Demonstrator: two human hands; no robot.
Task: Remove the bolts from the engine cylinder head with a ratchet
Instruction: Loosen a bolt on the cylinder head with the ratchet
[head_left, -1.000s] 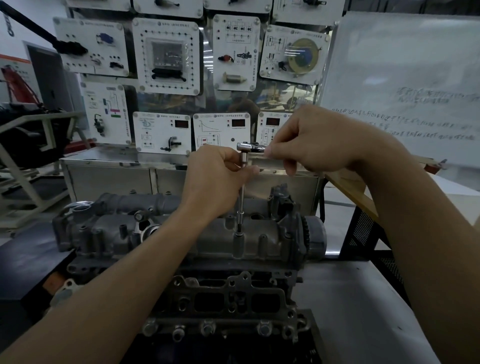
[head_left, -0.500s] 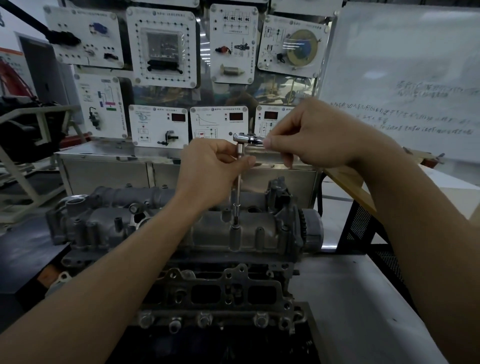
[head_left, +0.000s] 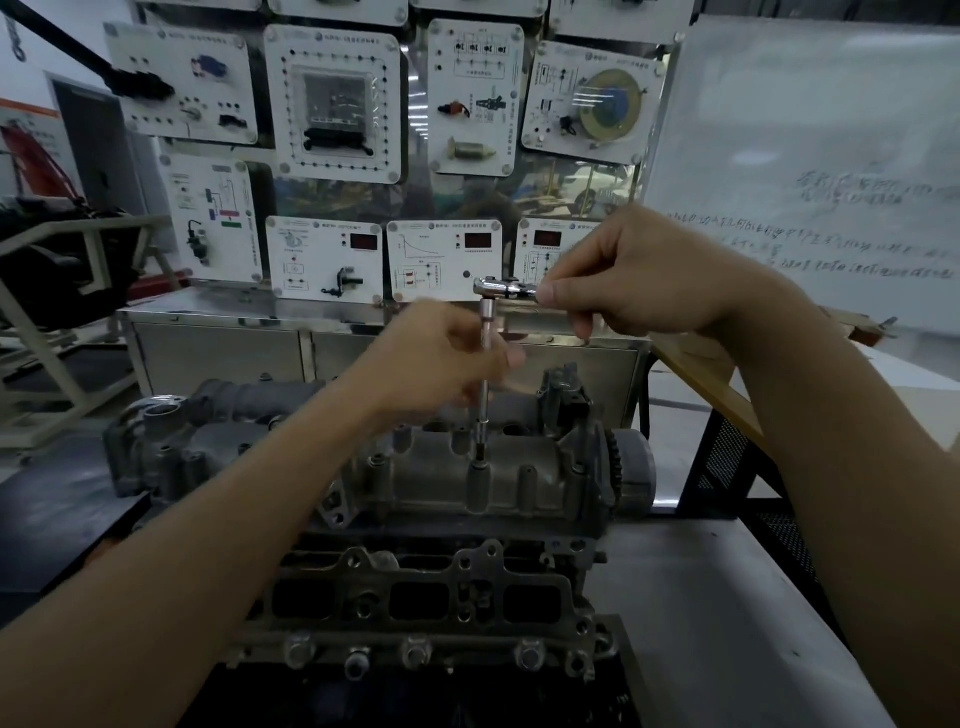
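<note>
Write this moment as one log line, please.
right hand grips ratchet | left hand blurred at extension bar, grip unclear | socket down on cylinder head

This is looking like an automotive training workshop — demonstration panels (head_left: 332, 104) hanging behind an engine (head_left: 519, 483), a whiteboard (head_left: 805, 130) standing alongside.

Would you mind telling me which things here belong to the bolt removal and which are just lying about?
In the job: ratchet, pinched by the right hand; extension bar, with the blurred left hand at it; cylinder head.
Just about: whiteboard; wall training panels; steel cabinet; mesh stand.
</note>
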